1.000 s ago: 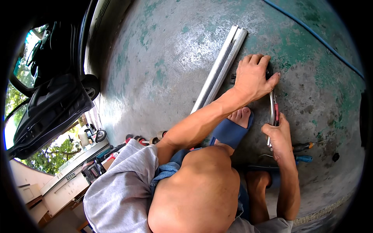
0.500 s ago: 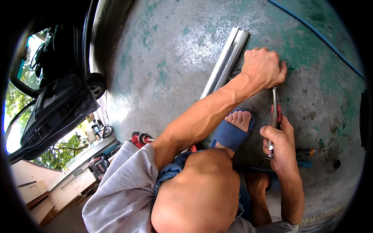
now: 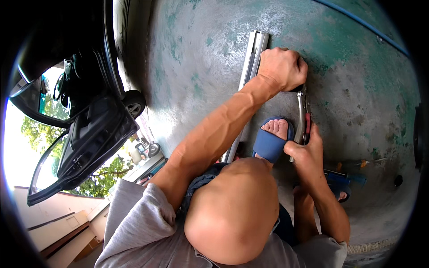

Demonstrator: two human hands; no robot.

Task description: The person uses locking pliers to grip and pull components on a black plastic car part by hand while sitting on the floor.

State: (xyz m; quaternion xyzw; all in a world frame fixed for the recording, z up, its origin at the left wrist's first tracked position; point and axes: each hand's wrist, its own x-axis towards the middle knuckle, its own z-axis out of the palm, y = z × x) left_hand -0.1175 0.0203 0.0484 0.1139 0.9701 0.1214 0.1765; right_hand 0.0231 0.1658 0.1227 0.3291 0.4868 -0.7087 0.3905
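Observation:
My right hand (image 3: pixel 308 152) is closed around the handles of a pair of pliers (image 3: pixel 301 111), which look like locking pliers, with a curved silver handle and a red part on the other side. At the jaw end of the tool, my left hand (image 3: pixel 282 69) makes a tight fist, knuckles up. A small dark piece shows under that fist beside the jaws; the rest of what it grips is hidden. Behind my left forearm lies a long silver metal rail (image 3: pixel 254 51), partly covered by the arm. Both hands are just beyond my foot in a blue slipper (image 3: pixel 269 144).
A worn grey and green floor (image 3: pixel 201 85) stretches around me. A blue hose (image 3: pixel 366 29) crosses at the far right. An orange-handled screwdriver (image 3: pixel 363 163), a blue tool (image 3: pixel 337 176) and a small black object (image 3: pixel 398 180) lie right of my hand. At left hangs an open car door (image 3: pixel 89 143).
Both hands and the pliers appear further left in the picture, as the view has shifted. The pliers stay between the hands, and my right thumb and fingers have moved slightly on the handles.

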